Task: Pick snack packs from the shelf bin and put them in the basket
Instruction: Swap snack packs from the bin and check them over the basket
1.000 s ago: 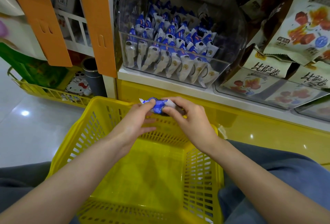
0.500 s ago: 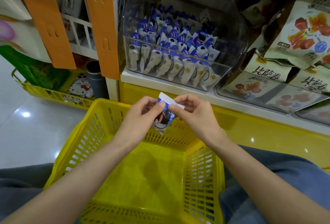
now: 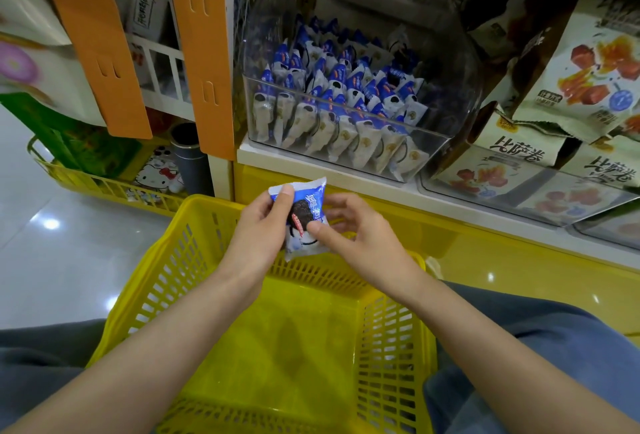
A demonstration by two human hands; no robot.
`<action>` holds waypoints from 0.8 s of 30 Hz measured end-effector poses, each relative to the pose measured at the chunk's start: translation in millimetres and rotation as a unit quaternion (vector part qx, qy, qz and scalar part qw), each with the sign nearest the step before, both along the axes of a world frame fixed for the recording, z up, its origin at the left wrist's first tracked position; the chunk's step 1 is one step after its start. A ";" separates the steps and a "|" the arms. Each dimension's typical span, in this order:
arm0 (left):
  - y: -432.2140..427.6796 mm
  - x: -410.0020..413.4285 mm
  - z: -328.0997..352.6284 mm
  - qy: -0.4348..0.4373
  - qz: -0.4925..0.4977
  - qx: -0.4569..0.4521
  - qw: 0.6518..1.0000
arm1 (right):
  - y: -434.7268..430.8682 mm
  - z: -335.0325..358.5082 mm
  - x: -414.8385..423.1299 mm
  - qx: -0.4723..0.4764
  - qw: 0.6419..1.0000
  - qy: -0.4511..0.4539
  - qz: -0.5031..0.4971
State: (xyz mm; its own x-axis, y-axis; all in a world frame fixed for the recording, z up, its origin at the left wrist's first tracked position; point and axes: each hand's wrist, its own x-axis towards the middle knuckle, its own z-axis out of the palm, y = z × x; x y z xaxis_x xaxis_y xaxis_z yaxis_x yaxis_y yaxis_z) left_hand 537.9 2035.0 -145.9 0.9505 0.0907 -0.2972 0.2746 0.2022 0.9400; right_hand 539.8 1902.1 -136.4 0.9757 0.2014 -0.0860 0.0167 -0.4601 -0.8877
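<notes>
Holding one snack pack (image 3: pixel 304 217) between them, both hands meet above the far rim of the yellow basket (image 3: pixel 166 281) in the head view. The left hand (image 3: pixel 258 232) pinches the pack's upper left corner, its thumb lying across the blue front and its fingers curled behind. The right hand (image 3: pixel 362 241) grips the pack's right side: its thumb presses the lower front, beside the printed dark biscuit, and its fingers wrap round the back, where they are mostly hidden. The pack stands nearly upright, with its crimped top edge uppermost and its pale lower end hanging just over the basket's rim, clear of the basket floor.

The basket sits between the person's legs (image 3: pixel 526 340), clad in grey-blue cloth, and both forearms reach out over it. Straight ahead, a clear bin (image 3: pixel 446 104) stands on a white shelf (image 3: pixel 298 165) and is filled with rows of matching blue-and-white packs (image 3: pixel 332 111), standing on end and leaning against its front wall. The held pack is below the bin and well apart from it.

To the right of the bin lie larger pale bags (image 3: pixel 588 80) printed with red and orange pieces. Left of it hang two orange strips (image 3: pixel 204 52), and lower down a second yellow basket (image 3: pixel 86 184) rests on the glossy floor (image 3: pixel 62 260), with a dark tube (image 3: pixel 190 160) standing just beside the shelf post.
</notes>
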 end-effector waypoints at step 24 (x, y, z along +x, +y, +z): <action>46.2 34.9 33.4 -0.073 0.023 -0.015 0.997 | 34.7 87.3 128.7 -0.109 0.947 -0.297 -0.066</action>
